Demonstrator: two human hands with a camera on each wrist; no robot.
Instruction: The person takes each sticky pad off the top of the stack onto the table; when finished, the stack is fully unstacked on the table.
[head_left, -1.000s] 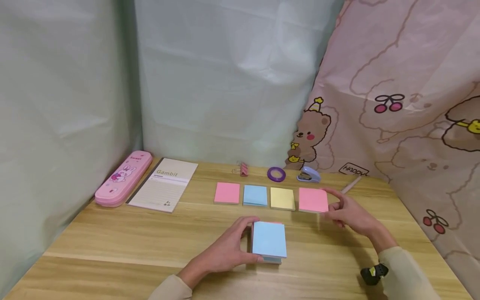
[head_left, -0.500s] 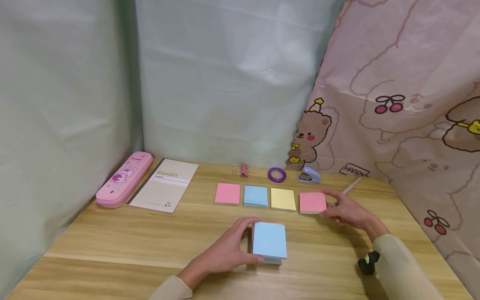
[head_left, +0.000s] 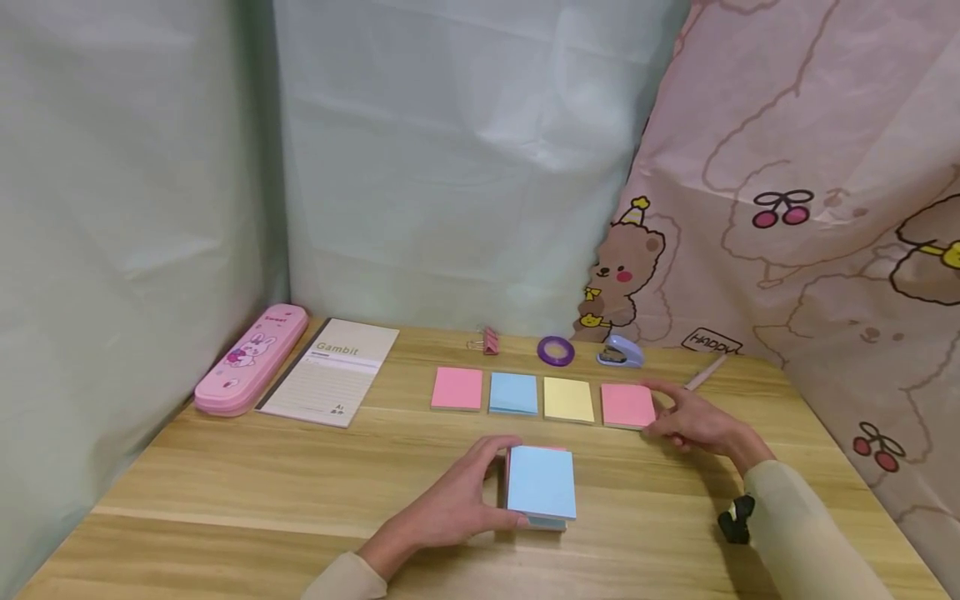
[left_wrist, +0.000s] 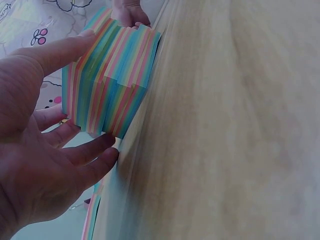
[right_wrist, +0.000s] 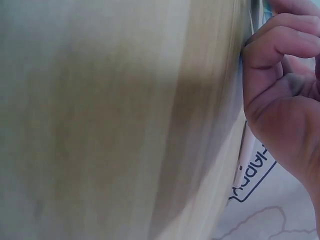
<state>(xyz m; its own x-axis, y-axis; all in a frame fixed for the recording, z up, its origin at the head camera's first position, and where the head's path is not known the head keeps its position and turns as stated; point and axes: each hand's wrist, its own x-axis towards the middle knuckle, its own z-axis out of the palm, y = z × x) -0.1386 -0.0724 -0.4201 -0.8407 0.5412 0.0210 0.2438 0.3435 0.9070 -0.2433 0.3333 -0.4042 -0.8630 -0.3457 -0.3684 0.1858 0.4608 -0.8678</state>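
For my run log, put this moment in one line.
left hand: holds sticky-note stack, blue on top; right hand: holds rightmost pink pad; leftward in row: yellow pad, blue pad, leftmost pink pad

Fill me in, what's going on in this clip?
A person is handling sticky notes at a wooden table. The left hand grips a thick multicolored stack, blue on top. The right hand pinches the right edge of a pink pad, which ends a row alongside a yellow pad, a blue pad and a second pink pad. Behind the row sit a binder clip, purple tape and a small stapler.
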